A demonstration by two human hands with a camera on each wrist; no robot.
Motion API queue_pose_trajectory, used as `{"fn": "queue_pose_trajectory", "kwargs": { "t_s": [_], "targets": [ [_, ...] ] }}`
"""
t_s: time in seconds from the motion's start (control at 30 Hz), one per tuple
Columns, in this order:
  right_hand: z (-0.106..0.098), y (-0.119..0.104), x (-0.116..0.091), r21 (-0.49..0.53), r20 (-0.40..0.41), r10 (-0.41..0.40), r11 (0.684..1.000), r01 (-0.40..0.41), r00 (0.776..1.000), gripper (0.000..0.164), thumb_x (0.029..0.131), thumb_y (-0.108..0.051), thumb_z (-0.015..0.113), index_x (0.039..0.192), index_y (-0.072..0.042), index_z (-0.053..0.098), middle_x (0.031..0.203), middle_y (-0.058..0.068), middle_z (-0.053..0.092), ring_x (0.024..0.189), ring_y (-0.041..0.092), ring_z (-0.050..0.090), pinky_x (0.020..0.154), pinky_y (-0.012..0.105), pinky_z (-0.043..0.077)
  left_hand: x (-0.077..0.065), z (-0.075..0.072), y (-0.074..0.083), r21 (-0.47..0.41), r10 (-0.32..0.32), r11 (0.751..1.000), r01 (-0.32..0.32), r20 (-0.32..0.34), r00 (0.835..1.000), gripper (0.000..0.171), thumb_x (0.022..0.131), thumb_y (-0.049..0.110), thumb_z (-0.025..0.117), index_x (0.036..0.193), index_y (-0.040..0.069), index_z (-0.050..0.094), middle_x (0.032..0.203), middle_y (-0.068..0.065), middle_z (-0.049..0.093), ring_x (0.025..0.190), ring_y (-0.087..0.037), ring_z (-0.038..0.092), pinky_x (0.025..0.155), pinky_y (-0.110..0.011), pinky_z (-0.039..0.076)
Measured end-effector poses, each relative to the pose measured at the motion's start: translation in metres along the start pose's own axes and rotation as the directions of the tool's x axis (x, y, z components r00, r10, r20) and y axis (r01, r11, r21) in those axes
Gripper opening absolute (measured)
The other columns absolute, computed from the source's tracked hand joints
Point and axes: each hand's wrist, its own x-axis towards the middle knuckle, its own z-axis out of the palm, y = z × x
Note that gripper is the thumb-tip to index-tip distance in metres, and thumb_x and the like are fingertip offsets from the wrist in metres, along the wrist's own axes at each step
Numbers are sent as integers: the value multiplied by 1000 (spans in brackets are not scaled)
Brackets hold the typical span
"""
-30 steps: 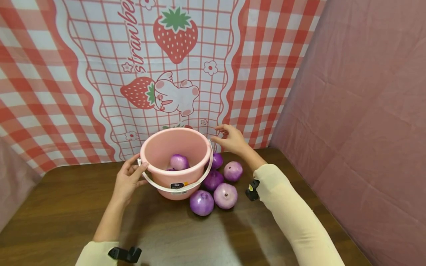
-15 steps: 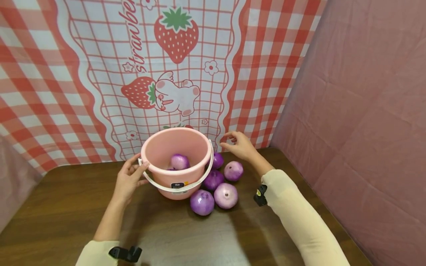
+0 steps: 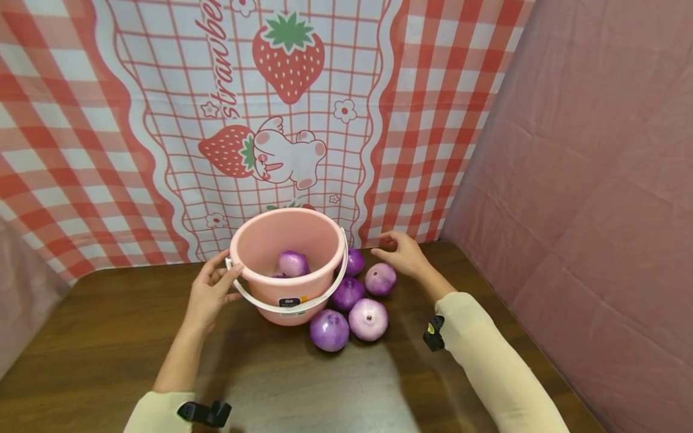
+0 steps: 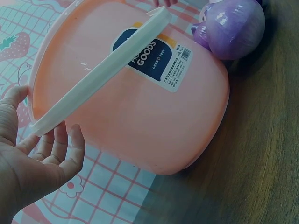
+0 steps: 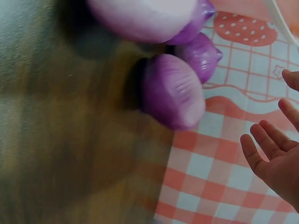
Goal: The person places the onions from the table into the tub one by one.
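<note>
Currently, 5 onions (image 3: 348, 293) sit beside the pink bucket (image 3: 265, 291) the left hand (image 3: 210, 290) pinches, near the loosely spread right hand (image 3: 405, 255).

The bucket (image 3: 281, 234) stands on the table (image 3: 135, 337), before the cloth (image 3: 433, 90), its handle (image 3: 289, 310) across the front. The left hand (image 3: 210, 291) is at the bucket's left rim. Inside lies an onion (image 3: 294, 263) beside another, mostly hidden. To the right lie five more: the rear onion (image 3: 354, 263), the central onion (image 3: 348, 293), the rightmost onion (image 3: 381, 279), near the right hand (image 3: 403, 254), and two front onions (image 3: 368, 319), side by side.
</note>
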Motion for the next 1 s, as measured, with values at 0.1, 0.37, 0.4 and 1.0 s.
{"fn": "queue_pose_trajectory", "kwargs": {
  "t_s": [0.1, 0.37, 0.4, 1.0],
  "targets": [
    [3, 7, -3, -17, -2, 0, 1000, 0, 1000, 44, 84, -31, 68, 118, -3, 60, 121, 18, 61, 112, 35, 57, 96, 47, 48, 0, 0, 0, -3, 5, 1000, -5, 0, 1000, 57, 93, 15, 58, 143, 5, 33, 84, 14, 60, 72, 0, 60, 64, -22, 59],
    [14, 24, -13, -27, 2, 37, 999, -37, 999, 45, 84, -31, 68, 119, -4, 59, 123, 20, 59, 113, 36, 55, 96, 48, 48, 0, -1, -1, -16, 4, 1000, -4, -5, 1000, 58, 92, 17, 60, 143, 5, 34, 86, 11, 60, 72, -1, 60, 64, -22, 59],
    [15, 25, -15, -28, 3, 39, 999, -39, 999, 46, 84, -31, 68, 119, -3, 59, 123, 21, 58, 114, 37, 55, 96, 49, 47, 0, -1, -1, -17, 5, 1000, -5, -5, 1000, 57, 92, 16, 59, 142, 5, 34, 86, 11, 60, 72, -1, 60, 64, -22, 59],
    [42, 50, -29, 1, -33, 72, 997, -72, 997, 55, 79, -27, 74, 122, 1, 56, 114, 21, 59, 106, 33, 54, 92, 45, 48, 1, -1, -2, -27, 9, 1000, -9, -7, 1000, 57, 92, 15, 60, 142, 6, 34, 86, 11, 61, 75, -4, 61, 63, -22, 59]
  ]
}}
